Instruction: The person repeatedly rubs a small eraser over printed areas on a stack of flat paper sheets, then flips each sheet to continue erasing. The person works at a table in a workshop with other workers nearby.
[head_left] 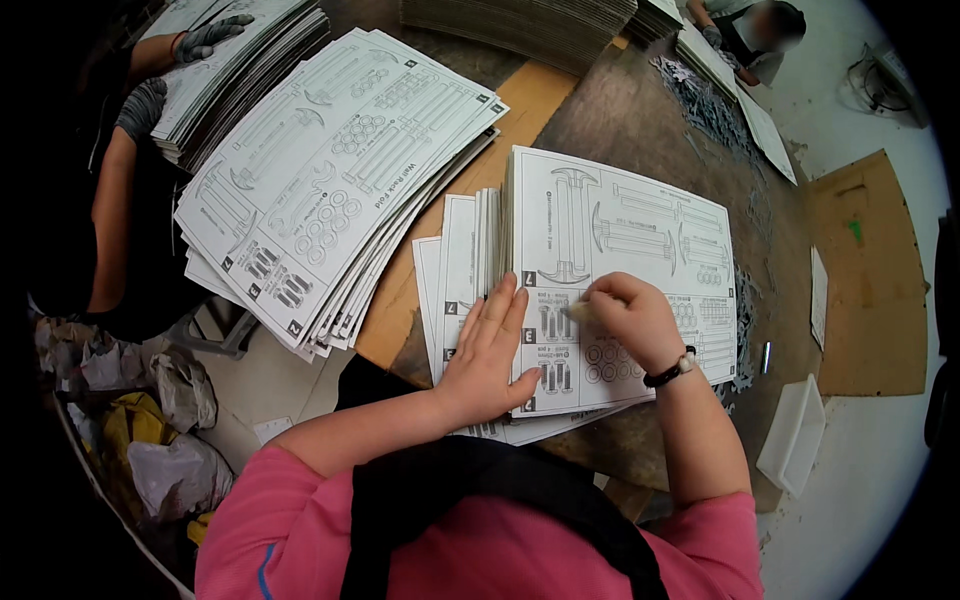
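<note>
In front of me on the table is a thick stack of printed boards [625, 165], the top one showing line drawings of bolts, rings and bracket-like parts. My left hand [485, 355] lies along the stack's left edge, fingers stretched out and thumb on the top board. My right hand [632, 318] is closed over the middle of that board, pinching a small tan piece [580, 312]; its kind cannot be made out. Behind my left fingers, more boards [488, 225] stand packed at the stack's side. Loose printed sheets [430, 270] stick out below them.
A fanned pile of similar sheets [340, 150] lies to the left. Beyond it, a co-worker's gloved hands [145, 108] rest by another stack. Grey scraps [700, 105], a white tray [795, 435] and a brown board [870, 285] are to the right. Another person works at far right.
</note>
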